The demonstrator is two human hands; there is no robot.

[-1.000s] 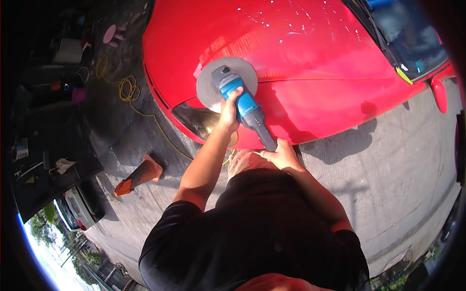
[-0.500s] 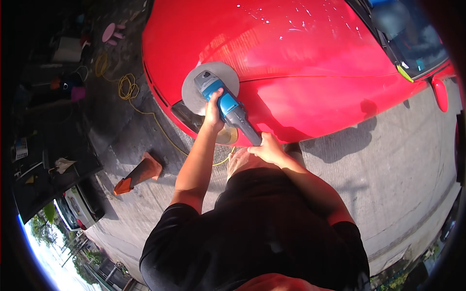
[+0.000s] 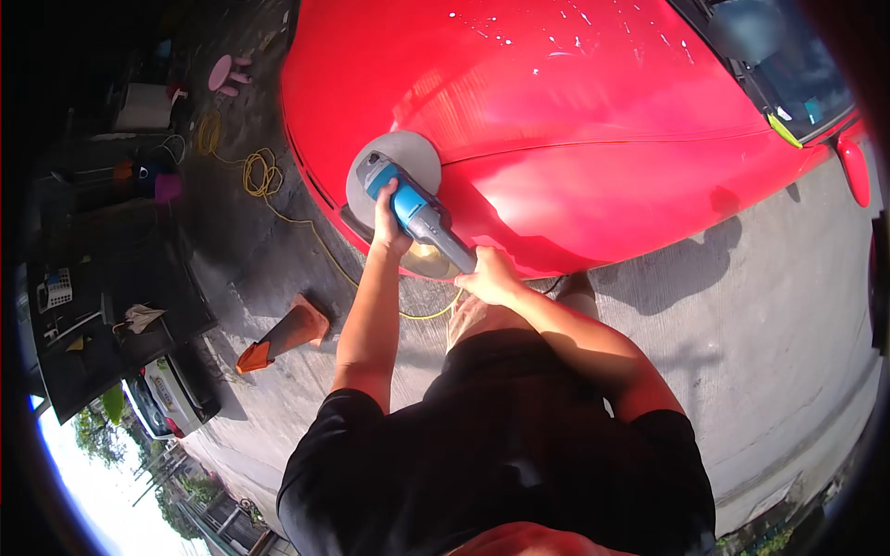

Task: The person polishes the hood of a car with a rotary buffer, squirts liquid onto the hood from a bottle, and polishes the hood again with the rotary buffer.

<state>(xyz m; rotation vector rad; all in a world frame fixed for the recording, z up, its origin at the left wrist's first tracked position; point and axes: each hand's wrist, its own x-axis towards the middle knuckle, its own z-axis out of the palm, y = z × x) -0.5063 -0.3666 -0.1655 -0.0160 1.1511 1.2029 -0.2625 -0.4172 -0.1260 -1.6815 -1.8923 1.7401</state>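
A blue and grey power polisher with a large round pale pad lies over the front corner of a red car hood, near the headlight. My left hand is wrapped round the blue body just behind the polisher's head. The rear handle is in the grip of my right hand, close to my waist. The pad's underside is hidden, and its near edge covers part of the headlight. White specks dot the upper part of the hood.
A yellow cord runs along the ground from a coil towards my legs. On the left are an orange cone lying on its side, a pink stool and a dark table. A windshield is at the upper right.
The polisher has moved left and slightly down over the hood corner towards the headlight, with both my hands still on it. The view has shifted a little.
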